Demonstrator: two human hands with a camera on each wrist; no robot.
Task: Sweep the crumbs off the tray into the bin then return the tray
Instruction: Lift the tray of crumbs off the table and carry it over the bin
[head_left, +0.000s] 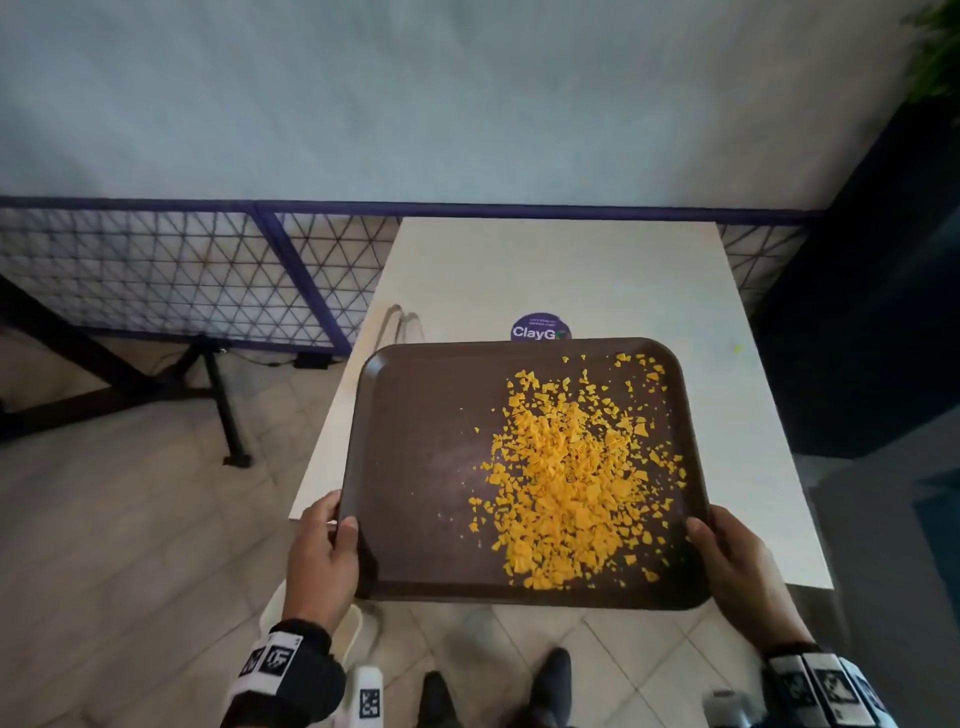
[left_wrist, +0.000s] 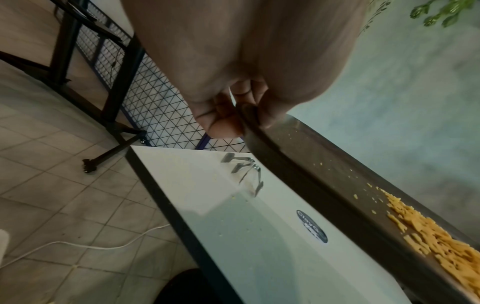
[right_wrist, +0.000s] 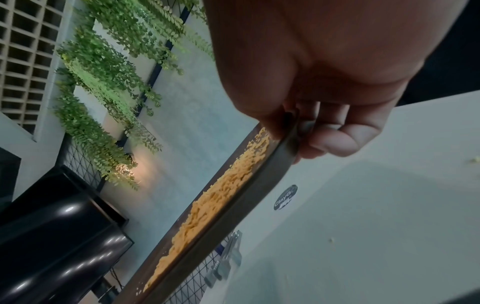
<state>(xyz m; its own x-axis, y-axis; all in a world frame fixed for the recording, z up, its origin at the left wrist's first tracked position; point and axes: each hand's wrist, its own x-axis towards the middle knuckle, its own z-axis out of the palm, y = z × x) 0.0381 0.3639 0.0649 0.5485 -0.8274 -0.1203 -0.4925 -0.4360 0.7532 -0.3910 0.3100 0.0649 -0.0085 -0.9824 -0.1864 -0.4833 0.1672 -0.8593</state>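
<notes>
A brown tray (head_left: 426, 441) is held level just above the near end of a white table (head_left: 545, 270). Orange-yellow crumbs (head_left: 566, 467) lie heaped over its right half; the left half is nearly bare. My left hand (head_left: 337, 525) grips the tray's near left rim, thumb on top. My right hand (head_left: 709, 535) grips the near right rim the same way. In the left wrist view the left hand (left_wrist: 233, 115) pinches the tray (left_wrist: 311, 164) edge, with crumbs (left_wrist: 428, 232) beyond. The right wrist view has the right hand (right_wrist: 306, 131) on the tray (right_wrist: 233, 209) rim beside the crumbs (right_wrist: 213, 201).
Metal tongs (head_left: 400, 322) lie on the table's left side, and a round purple sticker (head_left: 540, 328) sits past the tray. A tall dark glossy unit (head_left: 872, 312) stands right of the table. A mesh fence (head_left: 182, 270) runs behind. A white object (head_left: 353, 629) sits on the floor below my left hand.
</notes>
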